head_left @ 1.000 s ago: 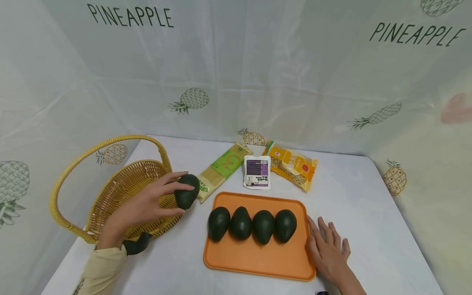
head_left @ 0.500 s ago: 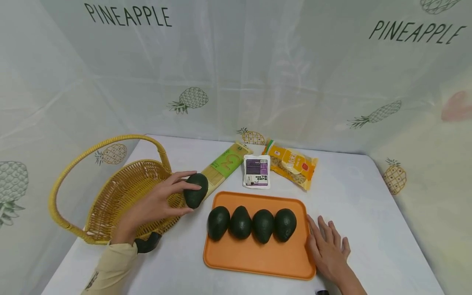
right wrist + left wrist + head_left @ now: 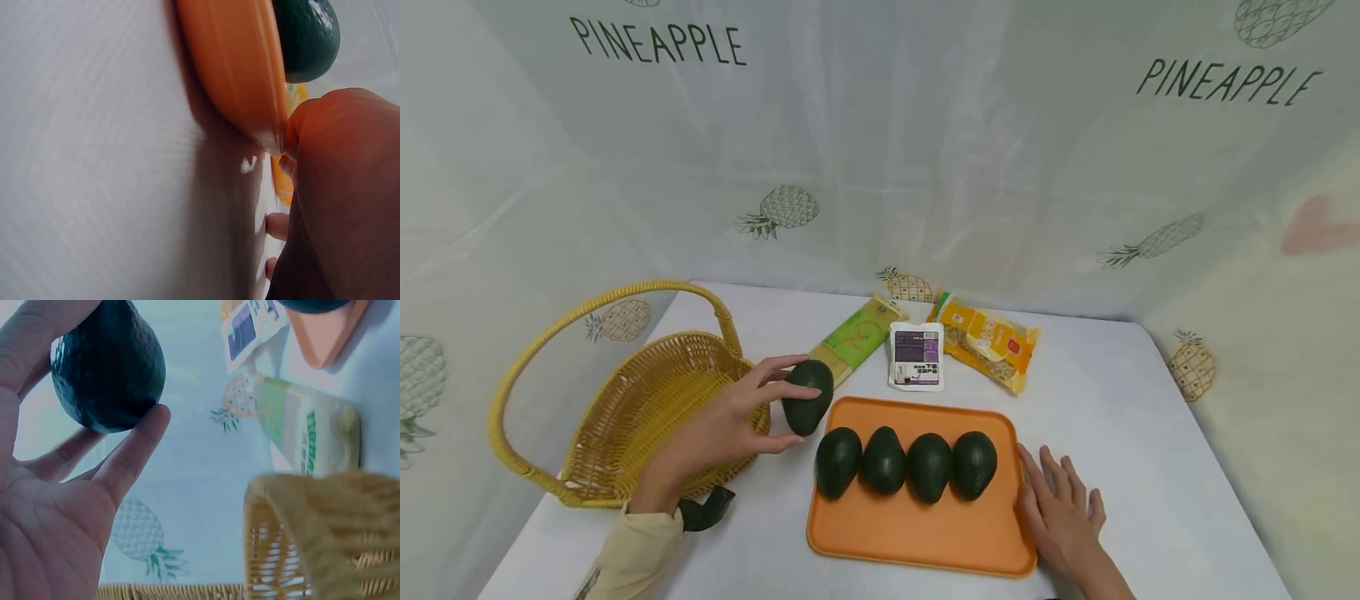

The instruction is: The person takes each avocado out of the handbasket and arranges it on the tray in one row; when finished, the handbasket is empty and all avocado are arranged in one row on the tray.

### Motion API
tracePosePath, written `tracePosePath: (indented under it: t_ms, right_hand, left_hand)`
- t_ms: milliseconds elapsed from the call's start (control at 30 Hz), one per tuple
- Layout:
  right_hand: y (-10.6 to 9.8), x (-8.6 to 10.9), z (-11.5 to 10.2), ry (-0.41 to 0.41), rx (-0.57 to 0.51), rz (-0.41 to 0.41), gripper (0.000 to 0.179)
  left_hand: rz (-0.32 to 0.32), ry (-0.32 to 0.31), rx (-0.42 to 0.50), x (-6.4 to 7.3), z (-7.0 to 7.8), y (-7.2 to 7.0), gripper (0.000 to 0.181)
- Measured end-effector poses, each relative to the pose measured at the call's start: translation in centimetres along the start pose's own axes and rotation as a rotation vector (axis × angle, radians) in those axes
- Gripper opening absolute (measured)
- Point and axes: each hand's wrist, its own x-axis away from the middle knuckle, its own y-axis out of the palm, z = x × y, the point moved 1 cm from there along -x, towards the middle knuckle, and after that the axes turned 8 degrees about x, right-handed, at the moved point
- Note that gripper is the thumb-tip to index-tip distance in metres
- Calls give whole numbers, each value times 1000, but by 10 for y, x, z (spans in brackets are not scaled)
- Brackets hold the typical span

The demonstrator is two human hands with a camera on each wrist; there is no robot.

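My left hand pinches a dark green avocado between thumb and fingers, between the wicker basket and the orange tray. The left wrist view shows this avocado with the fingertips on its sides. Several more avocados lie in a row across the tray's upper half. My right hand rests at the tray's right edge, its fingers spread over the white table. In the right wrist view the right hand lies against the tray's wall.
Behind the tray lie a green-labelled noodle pack, a white and purple pouch and a yellow-orange food bag. The basket's tall handle arches up at the left. A pineapple-print sheet hangs behind the table.
The left hand has moved right with the avocado, from the basket's right rim toward the tray's upper left corner. The right hand stays by the tray. The head view has shifted slightly.
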Motion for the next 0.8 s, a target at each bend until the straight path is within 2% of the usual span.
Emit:
tracePosePath:
  t_ms: [167, 433, 633, 800]
  right_hand:
    - [5, 4, 0, -3, 0, -7, 62]
    - [5, 3, -1, -6, -6, 0, 62]
    - [4, 2, 0, -3, -3, -5, 63]
    - [2, 1, 1, -3, 8, 1, 64]
  left_hand:
    - [-14, 18, 35, 0, 4, 13, 67]
    - [-47, 11, 99, -16, 8, 33, 59]
    - [-34, 46, 69, -22, 10, 39, 60]
    - [-39, 40, 65, -26, 11, 42, 61]
